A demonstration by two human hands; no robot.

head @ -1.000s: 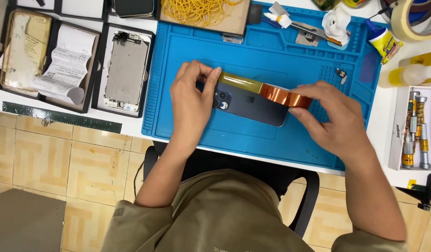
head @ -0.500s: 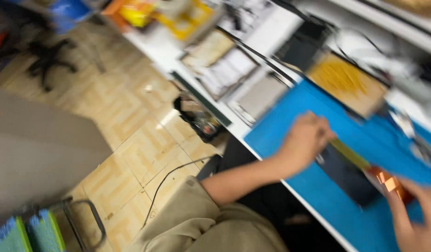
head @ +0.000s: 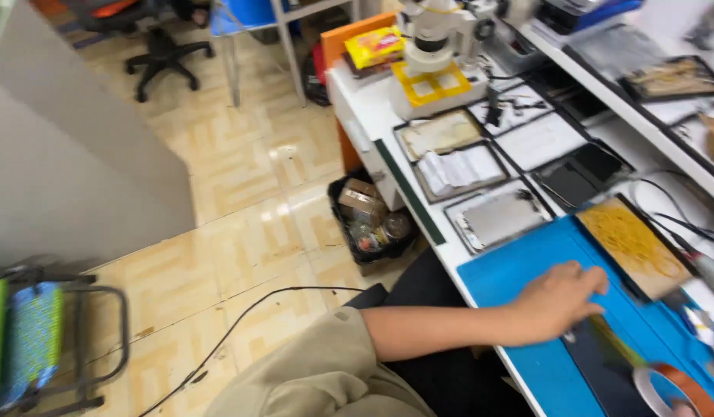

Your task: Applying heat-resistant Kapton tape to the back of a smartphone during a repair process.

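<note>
Left hand, fingers flat and spread, pins the dark slab-shaped phone on the blue silicone mat, lower right; right hand's grip can't be told; steady pressure would stop it sliding

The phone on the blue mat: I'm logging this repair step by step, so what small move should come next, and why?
Probably steady the phone with the left hand, which lies on its top end over the mat, since the tape roll sits at its lower end, half out of view.
</note>
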